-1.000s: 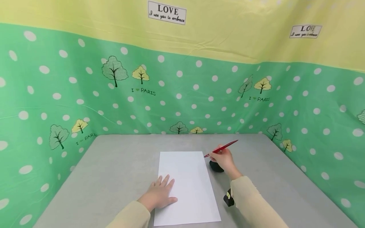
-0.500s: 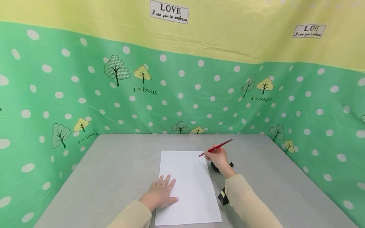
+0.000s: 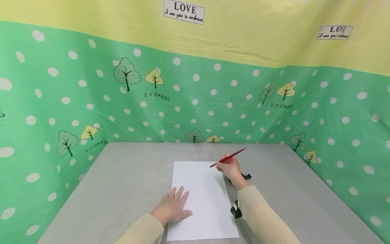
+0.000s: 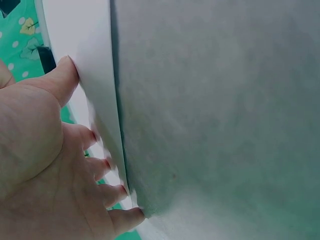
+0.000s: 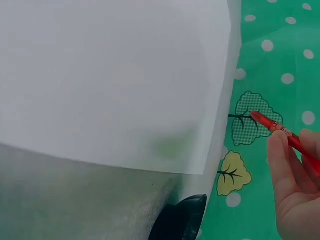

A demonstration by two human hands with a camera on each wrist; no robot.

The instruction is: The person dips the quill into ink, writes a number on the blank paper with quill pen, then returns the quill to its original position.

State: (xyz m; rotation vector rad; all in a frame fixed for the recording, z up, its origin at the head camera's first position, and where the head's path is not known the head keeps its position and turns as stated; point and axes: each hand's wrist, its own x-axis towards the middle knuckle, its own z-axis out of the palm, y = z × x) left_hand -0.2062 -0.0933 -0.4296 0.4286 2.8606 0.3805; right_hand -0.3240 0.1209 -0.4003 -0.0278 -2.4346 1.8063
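Note:
A white sheet of paper (image 3: 207,217) lies on the grey table. My left hand (image 3: 172,206) rests on its left edge, fingers spread; in the left wrist view the fingertips of the left hand (image 4: 55,145) meet the paper's edge. Over the sheet's upper right corner, my right hand (image 3: 232,171) pinches a red pen (image 3: 234,155) between thumb and fingers. The pen (image 5: 295,142) points left, and in the right wrist view its tip stands apart from the paper. Partly hidden behind the right hand is a dark object with a strap-like end (image 3: 247,176).
A small black object with a yellow patch (image 3: 236,210) sits between the paper and my right sleeve (image 3: 262,210). A dark curved object (image 5: 181,220) shows beside the paper in the right wrist view. A green and yellow patterned curtain (image 3: 195,78) stands behind the table.
My right hand has moved left with the red pen, from beside the sheet to over its upper right corner. The left hand stays on the paper. The head view has shifted slightly.

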